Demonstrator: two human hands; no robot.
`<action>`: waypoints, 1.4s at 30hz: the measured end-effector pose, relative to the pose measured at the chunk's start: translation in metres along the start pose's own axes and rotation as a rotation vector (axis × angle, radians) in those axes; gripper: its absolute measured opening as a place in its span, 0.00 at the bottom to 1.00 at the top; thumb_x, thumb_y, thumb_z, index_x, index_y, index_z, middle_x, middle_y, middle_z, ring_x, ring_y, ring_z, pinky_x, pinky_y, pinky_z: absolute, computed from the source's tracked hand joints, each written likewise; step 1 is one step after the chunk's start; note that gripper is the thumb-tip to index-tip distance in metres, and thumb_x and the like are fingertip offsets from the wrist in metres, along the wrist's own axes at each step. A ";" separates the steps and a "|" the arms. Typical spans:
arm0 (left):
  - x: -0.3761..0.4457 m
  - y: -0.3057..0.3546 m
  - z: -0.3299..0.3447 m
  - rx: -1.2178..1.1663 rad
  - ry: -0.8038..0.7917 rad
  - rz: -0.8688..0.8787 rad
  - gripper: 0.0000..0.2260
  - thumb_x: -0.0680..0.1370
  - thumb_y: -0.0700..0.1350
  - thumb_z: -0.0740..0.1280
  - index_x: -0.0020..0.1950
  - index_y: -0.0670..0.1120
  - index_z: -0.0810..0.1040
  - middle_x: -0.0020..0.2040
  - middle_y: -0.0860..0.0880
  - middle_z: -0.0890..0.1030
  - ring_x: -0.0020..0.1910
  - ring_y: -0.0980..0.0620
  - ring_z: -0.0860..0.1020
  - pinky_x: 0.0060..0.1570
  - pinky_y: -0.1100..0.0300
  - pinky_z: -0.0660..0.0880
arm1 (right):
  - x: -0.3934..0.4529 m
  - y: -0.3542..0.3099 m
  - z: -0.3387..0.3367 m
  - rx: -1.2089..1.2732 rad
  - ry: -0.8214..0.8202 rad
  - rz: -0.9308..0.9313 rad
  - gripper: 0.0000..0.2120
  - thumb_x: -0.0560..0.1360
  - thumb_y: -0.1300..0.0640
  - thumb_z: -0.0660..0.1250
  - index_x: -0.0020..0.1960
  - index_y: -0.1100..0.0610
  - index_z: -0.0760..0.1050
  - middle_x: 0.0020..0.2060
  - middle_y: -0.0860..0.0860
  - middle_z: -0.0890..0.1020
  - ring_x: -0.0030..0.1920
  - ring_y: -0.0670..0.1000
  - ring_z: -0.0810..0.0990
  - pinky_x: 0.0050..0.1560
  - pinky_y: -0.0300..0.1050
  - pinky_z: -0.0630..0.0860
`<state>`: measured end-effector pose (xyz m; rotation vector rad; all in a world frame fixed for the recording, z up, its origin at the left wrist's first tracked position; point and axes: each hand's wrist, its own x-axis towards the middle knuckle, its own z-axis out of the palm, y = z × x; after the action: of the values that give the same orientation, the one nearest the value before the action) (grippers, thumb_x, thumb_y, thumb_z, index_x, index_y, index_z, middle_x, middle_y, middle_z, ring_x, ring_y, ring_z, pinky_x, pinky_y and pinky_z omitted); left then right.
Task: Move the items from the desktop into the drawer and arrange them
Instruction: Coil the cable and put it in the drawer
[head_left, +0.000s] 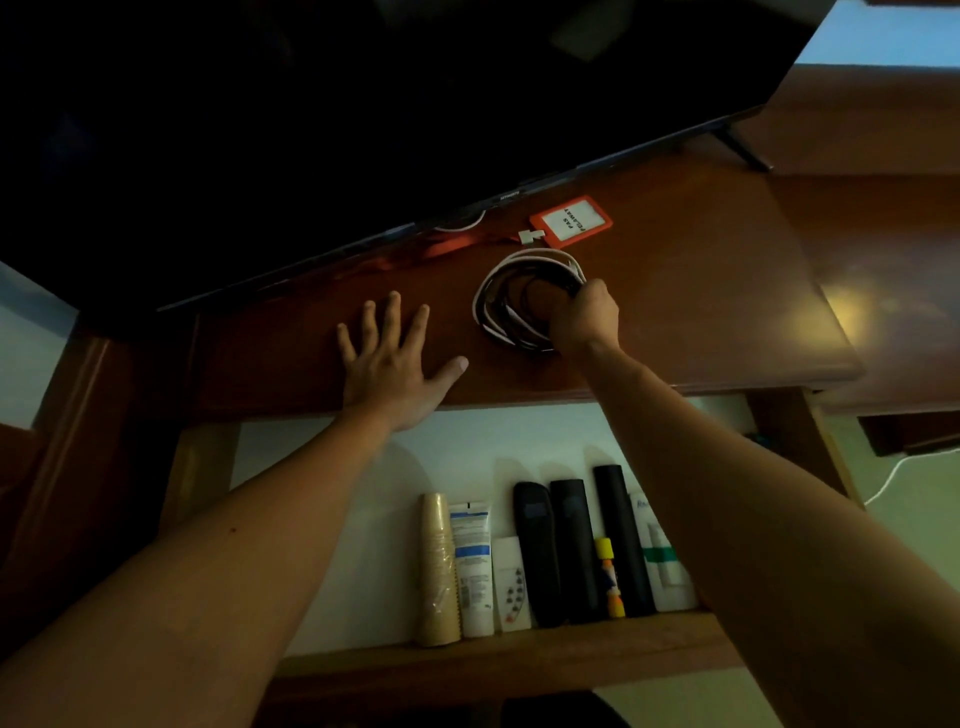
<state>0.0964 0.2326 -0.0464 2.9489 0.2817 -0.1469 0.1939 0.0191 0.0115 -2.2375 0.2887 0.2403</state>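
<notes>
The right hand (584, 319) is gripping the coiled cables (519, 296) on the table (701, 291), while the left hand (389, 358) is lying flat, fingers spread, just beside them

Orange badge holder (570, 221) on the far part of the desktop: white card reads "PAS PELAWAT", printed upside down from this view. Screen (363, 130) has a small logo on its lower bezel, too blurred to read. Drawer: white tube (471, 566) and white packet (662, 558) at right carry print, illegible.
</notes>
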 end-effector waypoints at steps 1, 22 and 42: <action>-0.001 -0.004 -0.001 -0.007 -0.019 0.020 0.39 0.75 0.75 0.46 0.81 0.57 0.47 0.82 0.48 0.41 0.80 0.43 0.38 0.75 0.37 0.36 | -0.008 0.002 -0.001 0.013 0.002 0.004 0.17 0.80 0.67 0.59 0.69 0.64 0.66 0.60 0.59 0.77 0.52 0.54 0.77 0.35 0.36 0.73; -0.024 -0.026 0.000 0.030 -0.056 0.039 0.31 0.80 0.66 0.43 0.81 0.58 0.45 0.82 0.47 0.40 0.80 0.40 0.38 0.72 0.29 0.38 | -0.175 0.098 0.061 -0.114 -0.098 0.090 0.10 0.80 0.65 0.56 0.59 0.64 0.70 0.51 0.60 0.79 0.46 0.57 0.79 0.35 0.44 0.71; -0.021 -0.021 0.006 0.082 0.038 0.048 0.30 0.79 0.66 0.43 0.80 0.59 0.50 0.82 0.44 0.47 0.79 0.35 0.45 0.71 0.26 0.44 | -0.085 0.107 0.091 -0.238 -0.159 0.183 0.16 0.78 0.70 0.58 0.65 0.69 0.68 0.61 0.65 0.76 0.59 0.62 0.77 0.52 0.42 0.72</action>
<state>0.0710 0.2481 -0.0537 3.0392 0.2146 -0.0985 0.0751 0.0340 -0.1009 -2.4103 0.3961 0.5739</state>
